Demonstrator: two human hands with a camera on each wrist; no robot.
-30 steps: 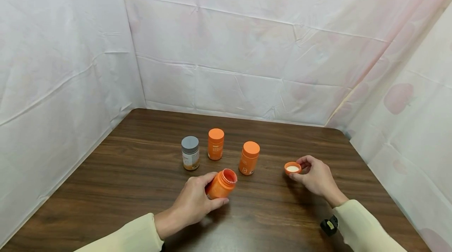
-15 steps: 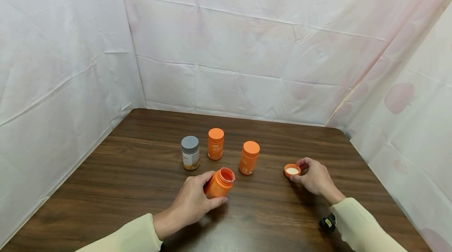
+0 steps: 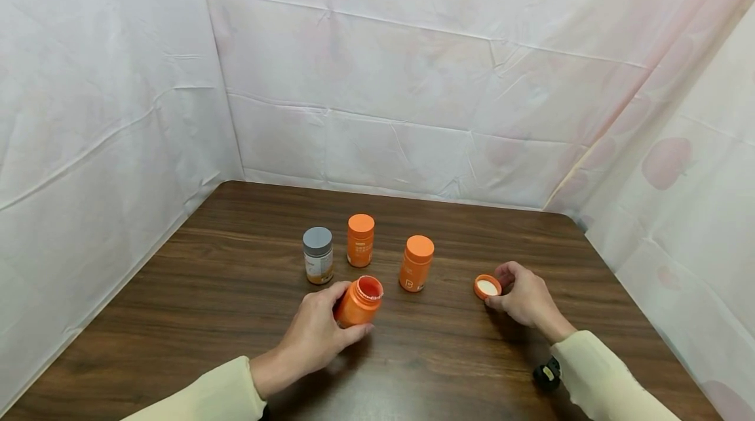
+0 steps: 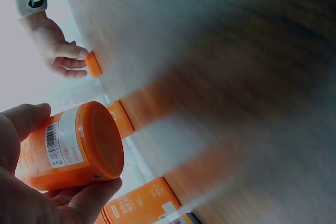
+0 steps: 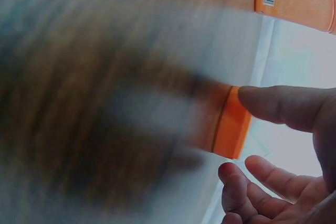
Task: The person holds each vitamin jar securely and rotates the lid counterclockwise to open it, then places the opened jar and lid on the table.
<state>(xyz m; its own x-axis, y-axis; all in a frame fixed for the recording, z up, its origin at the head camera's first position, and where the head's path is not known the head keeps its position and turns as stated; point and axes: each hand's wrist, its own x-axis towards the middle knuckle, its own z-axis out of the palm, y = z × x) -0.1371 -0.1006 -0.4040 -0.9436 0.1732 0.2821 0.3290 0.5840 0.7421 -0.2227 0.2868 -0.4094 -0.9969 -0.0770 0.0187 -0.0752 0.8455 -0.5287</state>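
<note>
In the head view, my left hand (image 3: 315,329) grips an uncapped orange bottle (image 3: 357,307), thumb on its near side. The bottle is tilted, its mouth facing up and to the right. Its base and barcode label (image 4: 63,137) face the left wrist camera. Over on the right, an orange screw cap (image 3: 487,286) lies on the table, white liner upward. Beside it is my right hand (image 3: 525,296). The thumb (image 5: 283,106) touches the cap's edge in the right wrist view, while the other fingers are spread apart from the cap.
Behind the uncapped bottle stand two capped orange bottles, one further back (image 3: 360,241) and one to the right (image 3: 415,265). A grey-lidded bottle (image 3: 318,257) stands left of them. White sheeting (image 3: 377,80) surrounds the dark wooden table (image 3: 236,263).
My left hand has shifted slightly left with the uncapped bottle. The cap has come down flat on the table, and my right fingers have loosened from it.
</note>
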